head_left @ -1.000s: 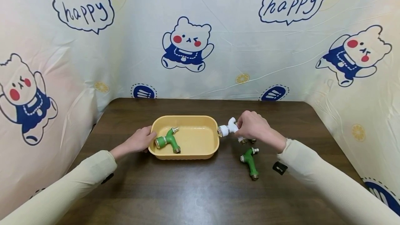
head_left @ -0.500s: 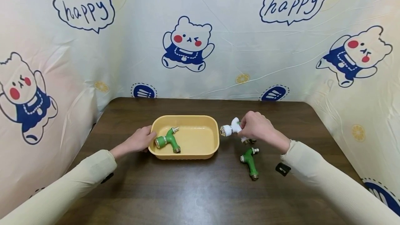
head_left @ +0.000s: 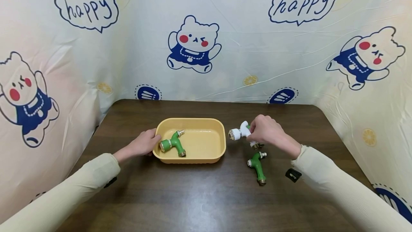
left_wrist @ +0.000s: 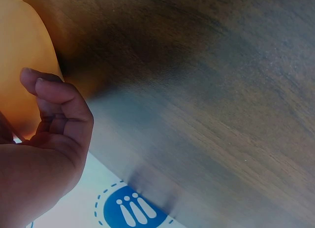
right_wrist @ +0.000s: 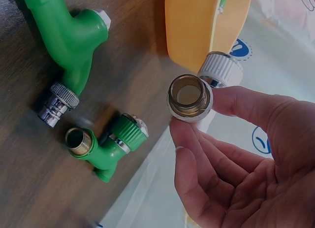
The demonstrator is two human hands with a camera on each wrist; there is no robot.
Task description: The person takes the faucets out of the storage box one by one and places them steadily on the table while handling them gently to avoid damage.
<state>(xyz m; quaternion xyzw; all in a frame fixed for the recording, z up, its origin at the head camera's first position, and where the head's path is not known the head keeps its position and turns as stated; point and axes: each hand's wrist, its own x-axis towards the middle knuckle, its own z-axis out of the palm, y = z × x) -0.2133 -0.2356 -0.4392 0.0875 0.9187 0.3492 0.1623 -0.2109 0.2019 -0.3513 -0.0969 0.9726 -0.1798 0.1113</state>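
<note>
My right hand pinches a white plastic tap between thumb and fingers, just right of a yellow tub. In the right wrist view the tap's threaded brass end faces the camera, and its ribbed white knob points toward the tub. My left hand grips the tub's left end, thumb at the rim; in the left wrist view its curled fingers lie along the outer wall. Inside the tub, at the left, lies a green tap with a green knob.
A second green tap, without a knob, lies on the brown table in front of my right hand. Another green tap with a knob lies beyond it, mostly hidden in the head view. A printed curtain surrounds the table.
My right hand has drawn the white tap slightly right, opening a gap between its knob and the tub's rim. The left hand and the tub stay in place.
</note>
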